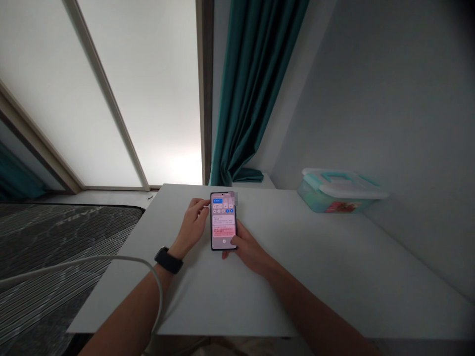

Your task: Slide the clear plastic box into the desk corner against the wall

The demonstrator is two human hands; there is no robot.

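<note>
**Over the matte white tabletop [315, 267], both grips closed on a phone**

Between the left grip [192, 227] and the right grip [249, 252] lies a slim black smartphone [223, 221] with a lit pink screen. Left fingertips curl onto its upper left edge; the right grip clasps its lower right edge. A black wristwatch [168, 260] circles the left arm [129, 311], with a white cable [111, 259] curving beside it. Well beyond the right grip, a mint-green plastic box with a white lid [336, 193] sits against the grey wall [401, 123].

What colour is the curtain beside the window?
The curtain is dark teal, as the head view shows.
</note>
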